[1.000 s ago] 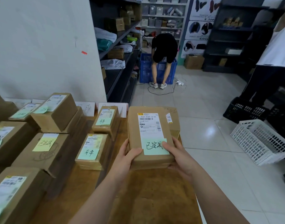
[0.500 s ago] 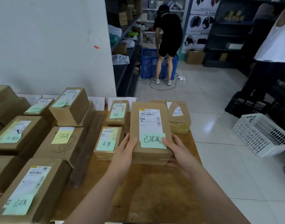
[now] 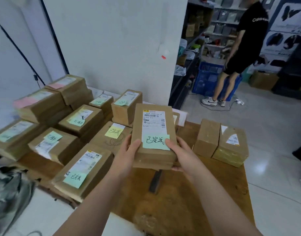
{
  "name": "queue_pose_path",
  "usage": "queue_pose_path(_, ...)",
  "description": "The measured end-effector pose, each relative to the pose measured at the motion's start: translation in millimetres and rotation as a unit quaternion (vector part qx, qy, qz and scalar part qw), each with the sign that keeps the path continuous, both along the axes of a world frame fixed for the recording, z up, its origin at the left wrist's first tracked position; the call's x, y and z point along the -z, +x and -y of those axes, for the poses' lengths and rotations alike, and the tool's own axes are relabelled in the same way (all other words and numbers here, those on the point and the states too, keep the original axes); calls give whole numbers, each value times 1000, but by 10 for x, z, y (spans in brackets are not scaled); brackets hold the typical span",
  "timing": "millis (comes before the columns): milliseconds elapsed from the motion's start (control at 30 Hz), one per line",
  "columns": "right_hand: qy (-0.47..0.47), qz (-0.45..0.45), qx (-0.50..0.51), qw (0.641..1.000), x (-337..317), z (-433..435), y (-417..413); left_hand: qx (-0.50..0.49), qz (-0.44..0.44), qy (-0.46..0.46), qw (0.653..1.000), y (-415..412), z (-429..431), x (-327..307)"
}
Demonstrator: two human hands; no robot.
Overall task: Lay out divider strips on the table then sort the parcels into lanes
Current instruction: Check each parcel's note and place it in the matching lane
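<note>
A stockroom with shelving at upper right frames a wooden table (image 3: 206, 193) crowded with labelled cardboard parcels. At frame centre, the left hand (image 3: 127, 154) and right hand (image 3: 182, 155) clamp opposite sides of a parcel with a green note (image 3: 154, 133), held above a dark divider strip (image 3: 155, 182). Sorting looks well advanced: many boxes already sit in rows at left, two stand at right, and this parcel remains unplaced.

White wall (image 3: 112, 48) close behind the wooden table (image 3: 214, 193). Pale glossy floor tiles (image 3: 274, 133) catch overhead light. Dark shelving (image 3: 194, 53) runs back along the right, stocked. Blue crate (image 3: 206, 79) on the floor; a person in black (image 3: 245, 48) stands beside it.
</note>
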State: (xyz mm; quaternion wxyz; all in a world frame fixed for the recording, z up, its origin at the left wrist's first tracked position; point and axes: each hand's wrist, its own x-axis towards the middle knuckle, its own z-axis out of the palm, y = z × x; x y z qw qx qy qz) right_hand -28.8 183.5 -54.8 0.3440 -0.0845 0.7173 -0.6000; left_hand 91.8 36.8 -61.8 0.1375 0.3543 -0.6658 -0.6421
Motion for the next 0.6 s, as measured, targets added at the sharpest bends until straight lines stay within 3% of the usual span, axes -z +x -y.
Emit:
queue_pose_path(267, 46, -12, -36, 998, 17, 1049, 253, -68, -8, 7, 998, 295, 973, -1)
queue_pose_path(600, 59, 33, 26, 997, 321, 2307, 469, 48, 44, 18, 998, 260, 2357, 272)
